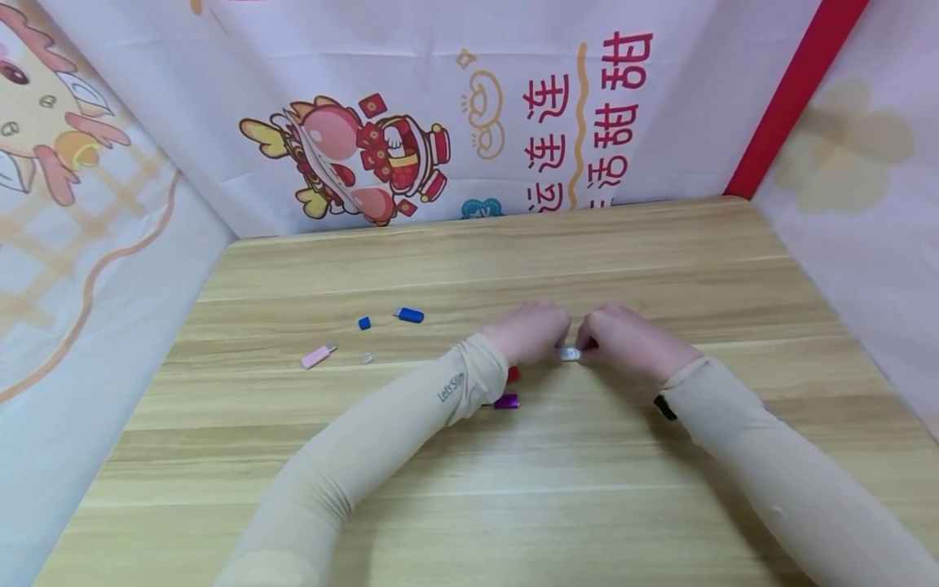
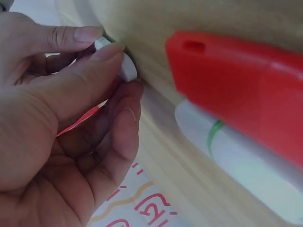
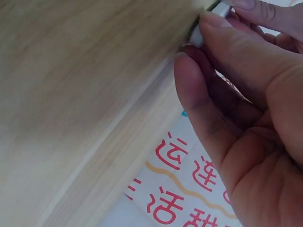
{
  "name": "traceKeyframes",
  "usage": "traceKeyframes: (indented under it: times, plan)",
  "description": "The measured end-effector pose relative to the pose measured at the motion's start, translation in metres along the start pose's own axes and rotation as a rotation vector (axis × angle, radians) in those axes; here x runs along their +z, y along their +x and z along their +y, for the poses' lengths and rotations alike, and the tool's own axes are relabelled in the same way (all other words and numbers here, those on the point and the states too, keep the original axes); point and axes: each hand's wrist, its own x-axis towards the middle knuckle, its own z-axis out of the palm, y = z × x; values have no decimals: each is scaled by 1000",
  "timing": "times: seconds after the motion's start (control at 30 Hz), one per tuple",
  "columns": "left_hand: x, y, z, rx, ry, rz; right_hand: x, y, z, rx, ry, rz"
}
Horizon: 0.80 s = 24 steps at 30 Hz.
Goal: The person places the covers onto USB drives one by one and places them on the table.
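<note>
Both hands meet over the table at a small white USB stick (image 1: 569, 354), one at each end of it. My left hand (image 1: 530, 330) pinches its left end between thumb and fingertips; in the left wrist view that white stick (image 2: 129, 69) pokes out past the thumb. At the other end my right hand (image 1: 623, 338) has its thumb and finger on the stick, as the right wrist view also shows with the white edge (image 3: 197, 37) between them. The fingers hide most of the stick, and any join between two parts is covered.
Left of the hands lie a blue USB stick (image 1: 411, 315), a blue cap (image 1: 364, 323), a pink USB stick (image 1: 317, 357) and a small clear cap (image 1: 368, 358). A red piece (image 1: 513, 374) and a purple stick (image 1: 507, 401) lie by the left wrist. Printed cloth (image 1: 440, 49) hangs behind the table.
</note>
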Motion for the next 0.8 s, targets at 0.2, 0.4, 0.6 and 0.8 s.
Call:
traceKeyframes:
  times: [0.2,0.4,0.6,0.8]
  plan:
    - [-1,-6,1,1,22,50,-2,6,-8,5,-6,13]
    - [0,-7,7,-17,48,92,-3,8,-12,39,-5,51]
    - [8,-10,12,5,57,83,-1,2,-16,74,15,13]
    - [5,-27,3,-46,-33,81,-10,2,-24,122,-2,-77]
